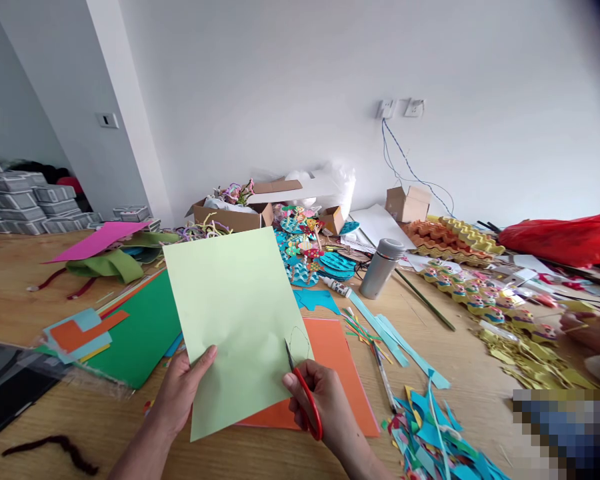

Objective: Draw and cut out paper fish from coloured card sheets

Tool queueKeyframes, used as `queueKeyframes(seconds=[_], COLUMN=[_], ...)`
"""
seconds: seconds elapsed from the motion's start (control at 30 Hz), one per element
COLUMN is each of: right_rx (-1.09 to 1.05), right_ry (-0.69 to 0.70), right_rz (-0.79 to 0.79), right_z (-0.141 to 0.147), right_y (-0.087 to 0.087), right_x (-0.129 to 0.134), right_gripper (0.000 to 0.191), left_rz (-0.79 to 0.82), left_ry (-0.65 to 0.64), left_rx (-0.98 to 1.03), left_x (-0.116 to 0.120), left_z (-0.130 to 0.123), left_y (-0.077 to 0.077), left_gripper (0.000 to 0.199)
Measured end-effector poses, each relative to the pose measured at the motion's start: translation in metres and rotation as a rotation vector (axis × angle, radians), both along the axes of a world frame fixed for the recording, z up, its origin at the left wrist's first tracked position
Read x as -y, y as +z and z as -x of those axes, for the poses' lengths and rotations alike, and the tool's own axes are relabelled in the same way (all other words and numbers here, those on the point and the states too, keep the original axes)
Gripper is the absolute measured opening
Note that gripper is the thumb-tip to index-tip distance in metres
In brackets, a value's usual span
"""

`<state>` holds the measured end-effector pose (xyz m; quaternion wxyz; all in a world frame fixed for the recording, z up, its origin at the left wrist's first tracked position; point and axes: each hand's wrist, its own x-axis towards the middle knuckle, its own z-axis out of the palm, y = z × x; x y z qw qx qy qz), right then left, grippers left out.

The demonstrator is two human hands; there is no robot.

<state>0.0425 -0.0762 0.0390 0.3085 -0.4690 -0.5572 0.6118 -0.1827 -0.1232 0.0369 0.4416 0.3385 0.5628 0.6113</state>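
Note:
A light green sheet of paper [230,300] is held up over the table, tilted toward me. My left hand [183,383] grips its lower left edge, the thumb on the front and the fingers hidden behind. My right hand [320,397] is closed round a pair of red-handled scissors [313,413]. The dark blades point up and left across the sheet, beside a small drawn outline [299,341] near its right edge. Whether the blades have paper between them I cannot tell. Beneath the sheet lies orange paper [337,373].
Green paper [140,340] with coloured scraps lies left. Blue offcuts [430,427], a pen [384,377] and a grey bottle [381,268] are on the right. Blue craft pieces [300,253] and a cardboard box [230,217] stand behind. Another person's hand [590,330] is at far right.

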Motion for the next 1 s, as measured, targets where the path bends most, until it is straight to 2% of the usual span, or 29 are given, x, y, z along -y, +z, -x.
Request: queueKeyframes(seconds=[0.33, 0.77, 1.0], right_rx=[0.024, 0.010, 0.061], right_ry=[0.032, 0.010, 0.015], right_rz=[-0.019, 0.003, -0.131], right_z=[-0.0014, -0.0016, -0.0021], right_y=[-0.0020, 0.0020, -0.0016], right_x=[-0.0009, -0.0004, -0.0009], right_gripper=[0.054, 0.054, 0.051], left_rz=[0.005, -0.013, -0.020], left_ry=[0.042, 0.006, 0.006], left_rx=[0.035, 0.006, -0.032], left_x=[-0.0010, -0.0008, -0.0004], left_z=[-0.0012, -0.0031, -0.0020], left_y=[0.0017, 0.0034, 0.0025], left_gripper=[0.061, 0.064, 0.063])
